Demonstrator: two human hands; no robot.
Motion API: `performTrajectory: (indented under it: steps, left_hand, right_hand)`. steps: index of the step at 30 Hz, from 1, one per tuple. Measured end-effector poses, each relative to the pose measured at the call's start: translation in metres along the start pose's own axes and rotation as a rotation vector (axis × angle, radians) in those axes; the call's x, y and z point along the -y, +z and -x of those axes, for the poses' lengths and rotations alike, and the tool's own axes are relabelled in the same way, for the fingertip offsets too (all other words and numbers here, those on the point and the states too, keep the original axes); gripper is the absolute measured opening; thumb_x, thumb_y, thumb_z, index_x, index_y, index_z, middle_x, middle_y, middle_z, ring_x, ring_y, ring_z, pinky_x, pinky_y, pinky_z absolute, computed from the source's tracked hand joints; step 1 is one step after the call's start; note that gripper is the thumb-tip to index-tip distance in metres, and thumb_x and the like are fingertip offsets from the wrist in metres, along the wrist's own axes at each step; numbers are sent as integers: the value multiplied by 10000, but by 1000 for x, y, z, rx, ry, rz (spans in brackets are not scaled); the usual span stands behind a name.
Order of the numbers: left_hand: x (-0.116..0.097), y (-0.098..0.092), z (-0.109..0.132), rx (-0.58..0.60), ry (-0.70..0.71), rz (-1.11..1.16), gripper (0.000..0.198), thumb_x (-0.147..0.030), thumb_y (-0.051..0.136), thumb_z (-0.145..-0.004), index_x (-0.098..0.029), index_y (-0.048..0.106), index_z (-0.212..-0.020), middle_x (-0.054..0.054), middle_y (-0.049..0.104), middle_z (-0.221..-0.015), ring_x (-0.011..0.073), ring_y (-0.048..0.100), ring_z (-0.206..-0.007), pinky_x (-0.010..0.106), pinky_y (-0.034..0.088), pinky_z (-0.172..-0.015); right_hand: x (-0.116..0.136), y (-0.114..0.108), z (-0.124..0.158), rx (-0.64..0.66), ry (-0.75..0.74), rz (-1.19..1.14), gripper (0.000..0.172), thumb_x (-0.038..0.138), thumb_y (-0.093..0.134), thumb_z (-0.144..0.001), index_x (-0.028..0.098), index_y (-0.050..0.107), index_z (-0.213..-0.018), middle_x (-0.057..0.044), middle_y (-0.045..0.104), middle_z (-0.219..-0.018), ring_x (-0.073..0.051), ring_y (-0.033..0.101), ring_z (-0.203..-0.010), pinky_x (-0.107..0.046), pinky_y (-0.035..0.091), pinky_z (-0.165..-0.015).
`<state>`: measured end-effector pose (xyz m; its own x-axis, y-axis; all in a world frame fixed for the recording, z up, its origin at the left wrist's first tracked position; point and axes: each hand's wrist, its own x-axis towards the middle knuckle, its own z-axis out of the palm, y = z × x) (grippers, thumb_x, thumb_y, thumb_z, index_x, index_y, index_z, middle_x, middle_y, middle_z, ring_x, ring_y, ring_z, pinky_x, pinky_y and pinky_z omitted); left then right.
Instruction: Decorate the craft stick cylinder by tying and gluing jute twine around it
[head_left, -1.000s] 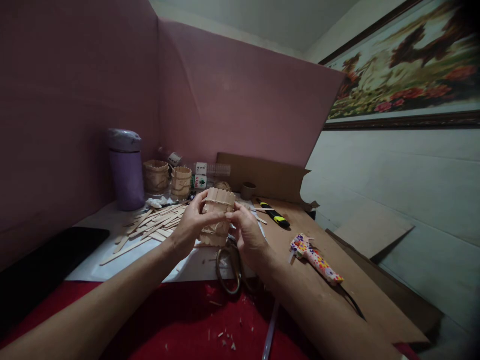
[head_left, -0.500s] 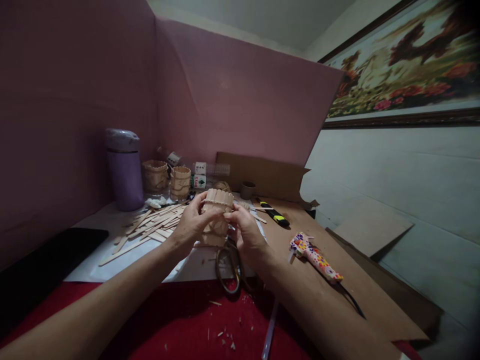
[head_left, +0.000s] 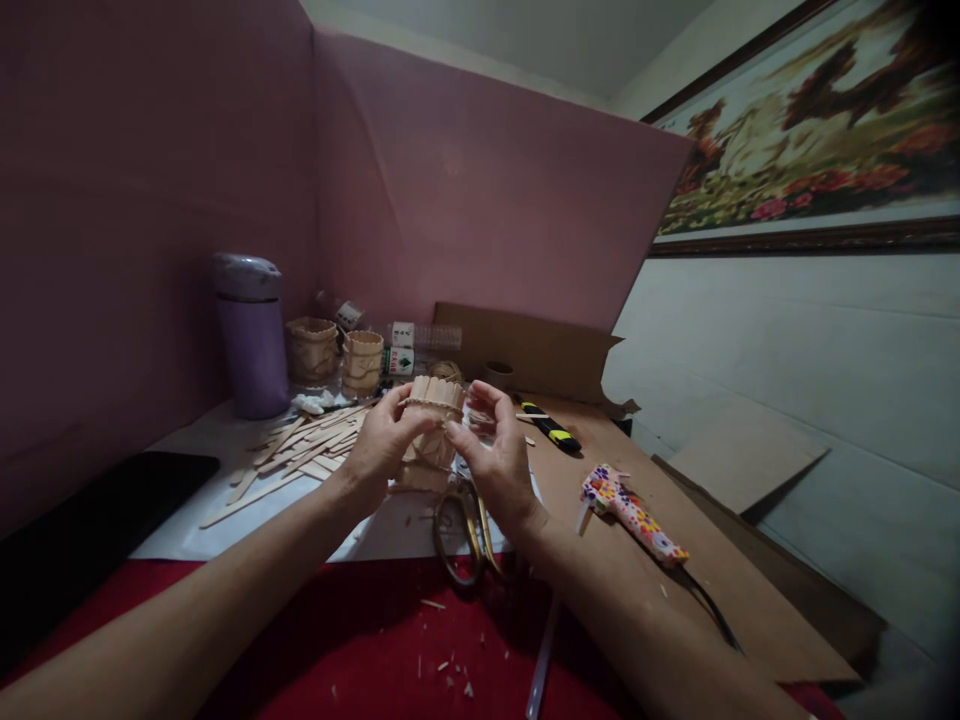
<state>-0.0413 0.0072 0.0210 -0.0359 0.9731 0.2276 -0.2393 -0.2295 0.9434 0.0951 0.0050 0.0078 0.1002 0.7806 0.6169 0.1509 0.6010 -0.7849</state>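
Observation:
A small cup made of wooden craft sticks, with twine around it below its scalloped rim, stands in front of me. My left hand is wrapped round its left side, thumb across the front. On the other side my right hand has its fingers spread, its thumb tip close to the cup's edge; whether it touches I cannot tell. Scissors with brass-coloured handles lie just below the cup. Loose craft sticks are piled to the left.
A purple bottle and two finished-looking stick cups stand at the back left. To the right lie a yellow-black utility knife and a flowered glue gun with its cord. A glue stick and wood scraps are on the red cloth.
My right hand has loosened from the cup, its fingers lifting and spreading away to the right. My left hand keeps its hold.

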Motion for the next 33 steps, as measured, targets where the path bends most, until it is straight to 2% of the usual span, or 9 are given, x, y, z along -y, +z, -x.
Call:
performTrajectory:
  steps: [4,7,11,19,26,33]
  left_hand:
    - [0,0,-1,3,15,-36,566,-325,732,-623,-143,628,-1149,53,693,-951,205,621,-808,290,463,-676]
    - [1,-1,-3,3,46,-38,572,-321,736,-629,-138,623,-1159,62,698,-985,216,632,-850,299,475,-712]
    - [4,-3,-4,-27,96,-39,665,-333,769,-626,-120,584,-1229,97,689,-1068,235,635,-931,316,487,-773]
    - [3,-2,-2,-35,162,-53,708,-347,794,-621,-137,550,-1252,114,676,-1116,268,631,-1011,347,495,-830]
    - [3,-2,-2,-42,168,-38,715,-328,801,-599,-136,554,-1242,111,679,-1088,265,644,-971,351,507,-815]
    - [8,-5,-5,-1,189,-62,756,-352,811,-628,-148,522,-1296,112,676,-1111,256,647,-971,335,510,-796]
  right_hand:
    - [3,-6,3,9,-344,269,195,233,650,-796,242,587,-981,-103,552,-1268,-266,513,-1219,-474,415,-1034]
    - [4,-6,5,44,-440,386,120,204,628,-824,240,618,-938,-104,555,-1254,-269,514,-1216,-480,403,-1051]
    - [3,-5,7,68,-513,504,173,183,594,-825,224,624,-991,-121,567,-1228,-287,524,-1178,-508,418,-1026]
    - [2,-4,8,35,-522,556,113,196,561,-854,195,614,-954,-152,595,-1173,-304,522,-1137,-529,419,-1002]
    - [1,-3,6,19,-429,514,55,231,589,-853,223,613,-902,-117,607,-1125,-286,538,-1110,-507,426,-993]
    - [2,-2,5,24,-363,463,21,238,605,-843,224,616,-855,-110,615,-1103,-277,545,-1104,-494,422,-991]
